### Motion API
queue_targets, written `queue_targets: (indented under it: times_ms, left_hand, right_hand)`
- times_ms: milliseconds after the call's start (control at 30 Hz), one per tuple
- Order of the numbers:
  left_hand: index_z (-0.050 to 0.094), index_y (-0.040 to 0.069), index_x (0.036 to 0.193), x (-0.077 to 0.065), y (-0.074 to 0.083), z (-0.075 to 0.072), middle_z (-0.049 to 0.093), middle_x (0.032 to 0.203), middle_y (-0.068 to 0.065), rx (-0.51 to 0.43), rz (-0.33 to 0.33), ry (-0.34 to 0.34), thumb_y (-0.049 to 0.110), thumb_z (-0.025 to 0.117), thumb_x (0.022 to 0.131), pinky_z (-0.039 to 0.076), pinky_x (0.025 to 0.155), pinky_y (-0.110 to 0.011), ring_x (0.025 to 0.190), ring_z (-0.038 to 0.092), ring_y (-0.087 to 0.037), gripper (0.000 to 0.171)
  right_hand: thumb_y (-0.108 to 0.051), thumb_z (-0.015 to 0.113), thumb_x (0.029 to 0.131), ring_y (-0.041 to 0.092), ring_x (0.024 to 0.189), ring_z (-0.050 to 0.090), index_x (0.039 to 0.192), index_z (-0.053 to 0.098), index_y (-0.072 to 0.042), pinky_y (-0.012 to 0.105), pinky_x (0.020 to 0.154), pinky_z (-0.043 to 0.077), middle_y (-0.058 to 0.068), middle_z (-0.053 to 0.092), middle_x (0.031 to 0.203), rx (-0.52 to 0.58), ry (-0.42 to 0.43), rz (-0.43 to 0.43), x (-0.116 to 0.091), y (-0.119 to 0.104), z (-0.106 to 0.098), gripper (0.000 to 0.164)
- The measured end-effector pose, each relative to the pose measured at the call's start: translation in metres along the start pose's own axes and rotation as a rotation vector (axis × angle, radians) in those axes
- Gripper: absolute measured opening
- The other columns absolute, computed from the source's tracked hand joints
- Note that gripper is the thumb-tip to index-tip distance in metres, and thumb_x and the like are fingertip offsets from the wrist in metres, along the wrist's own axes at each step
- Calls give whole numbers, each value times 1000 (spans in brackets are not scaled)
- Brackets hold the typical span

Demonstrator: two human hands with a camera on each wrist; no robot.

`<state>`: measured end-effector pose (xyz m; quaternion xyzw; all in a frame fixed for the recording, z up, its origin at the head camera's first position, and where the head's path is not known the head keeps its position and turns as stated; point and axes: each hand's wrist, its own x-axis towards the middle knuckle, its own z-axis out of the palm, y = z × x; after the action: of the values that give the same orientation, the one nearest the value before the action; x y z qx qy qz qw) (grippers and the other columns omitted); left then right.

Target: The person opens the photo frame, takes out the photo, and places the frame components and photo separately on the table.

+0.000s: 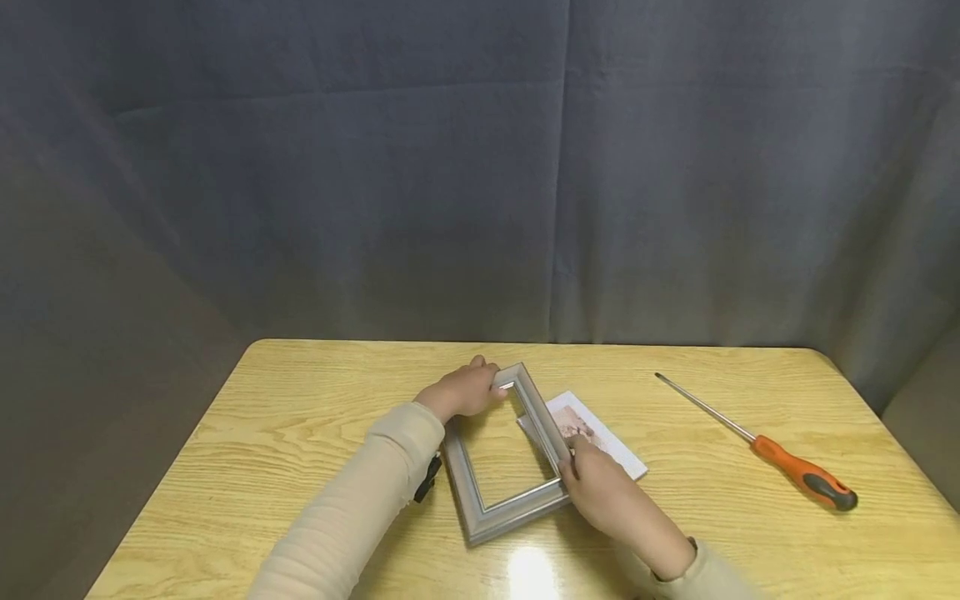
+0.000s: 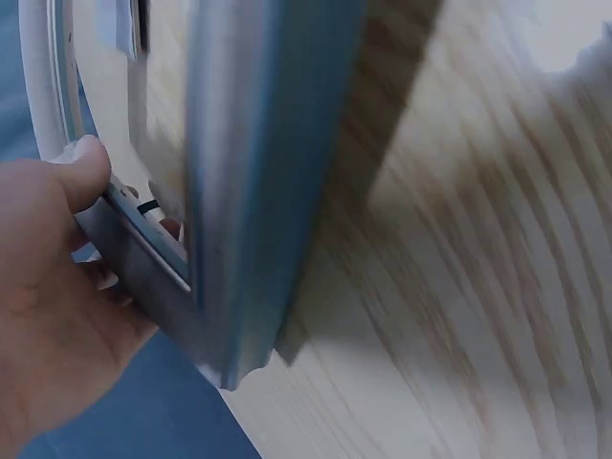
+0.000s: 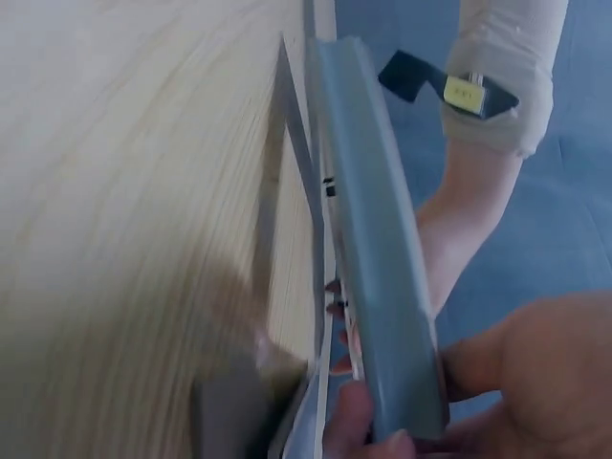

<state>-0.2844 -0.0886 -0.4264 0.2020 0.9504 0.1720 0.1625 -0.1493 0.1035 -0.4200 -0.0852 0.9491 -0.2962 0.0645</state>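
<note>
A silver-grey picture frame (image 1: pixel 472 504) is held tilted over the table, and wood grain shows through its opening. My left hand (image 1: pixel 467 390) grips its far side, with the thumb (image 2: pixel 88 170) on one face and the fingers round the other. At the near right corner my right hand (image 1: pixel 600 492) pinches the frame (image 3: pixel 378 239) between thumb and fingers. A white-bordered picture (image 1: pixel 592 429) with a pinkish print lies on the table beside the right hand, partly hidden by the frame and that hand.
A screwdriver (image 1: pixel 787 462) with an orange and black handle lies at the right of the wooden table (image 1: pixel 247 467). Behind the table's far edge hangs a dark grey curtain (image 1: pixel 450 208). A dark blurred thing (image 3: pixel 234 411) sits low in the right wrist view.
</note>
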Motion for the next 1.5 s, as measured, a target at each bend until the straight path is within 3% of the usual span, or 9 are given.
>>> queue_targets:
  times_ms: [167,333,567,833,1000,1200,1367,1500]
  left_hand:
    - [46,5,135,-5,-19,-8,56,127,-14,-52,-36,106,34,54,93,50,95,-44,104,56,-25,52]
    - [54,5,122,-8,-38,-13,64,117,-12,-70,-41,187,31,63,87,51,91,-42,96,58,-22,44]
    - [62,7,115,-15,-58,-19,68,114,-10,-52,-41,211,31,68,83,52,91,-41,99,60,-21,41]
    - [65,7,110,-19,-79,-13,69,108,-10,-44,-30,242,28,70,81,52,88,-40,92,58,-20,36]
    - [63,7,113,-22,-80,-10,68,110,-10,-50,-19,247,30,68,83,51,90,-42,94,57,-21,38]
    - [61,7,117,-23,-74,-9,66,112,-10,-14,-52,223,30,65,85,51,91,-43,96,58,-22,39]
    - [60,9,122,-25,-67,-6,63,120,-10,71,-78,232,32,62,88,50,96,-45,108,57,-25,41]
    - [61,10,122,-28,-60,-4,63,122,-9,177,-66,277,30,61,89,50,97,-44,112,56,-26,39]
  right_hand:
    - [-11,46,94,16,62,54,113,51,18,29,50,52,14,62,78,-67,18,-71,10,-16,16,35]
    - [-10,47,92,17,60,54,99,53,14,31,50,52,12,59,72,-132,25,-141,17,-28,32,26]
    - [-13,52,87,15,42,49,88,57,12,26,34,44,9,56,54,-252,106,-205,21,-47,56,25]
    - [-14,57,84,25,45,58,89,59,13,34,36,50,18,64,57,-349,163,-220,20,-61,76,27]
    - [-13,56,84,29,45,58,81,57,8,38,37,50,19,64,56,-345,176,-219,19,-62,79,21]
    - [-14,56,86,24,43,54,72,55,2,34,35,46,14,60,55,-302,152,-226,21,-61,76,20]
    - [-22,57,88,14,41,46,80,61,3,25,34,39,4,54,53,-245,67,-197,21,-60,74,27]
    - [-29,57,89,14,43,46,86,63,3,26,36,39,4,56,56,-216,32,-171,21,-61,71,32]
